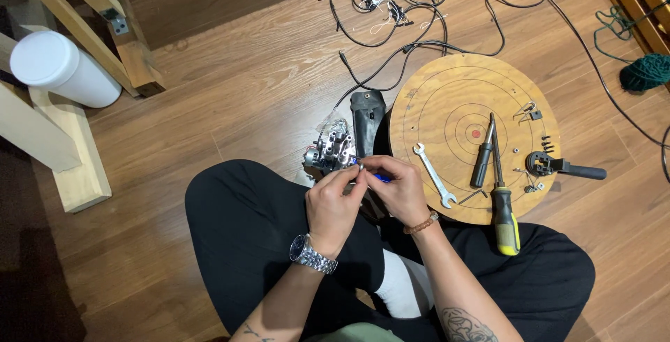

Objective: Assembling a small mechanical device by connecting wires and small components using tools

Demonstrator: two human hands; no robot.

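we're sitting cross-legged on the wood floor, both hands meeting over our lap. left hand [333, 206], with the wristwatch [313, 253], is pinched shut on a tiny part at its fingertips; too small to say what it is. right hand [399, 190], with the bead bracelet [421, 225], is closed around a blue-handled tool [379, 176]; only a sliver of blue shows, the tip is hidden between our fingers. just beyond the fingertips, touching or nearly so, sits a small metal mechanism [329, 152] on the floor; its lower edge is blocked by the left hand. black leather pouch [367, 119] lies beside it. to the right, a round plywood board [447, 91] carries a wrench [434, 174], two screwdrivers [497, 181], a black-handled part [558, 166] and loose screws. cable tangle [391, 0] at the top runs out of frame. white cylinder [63, 68] far left.
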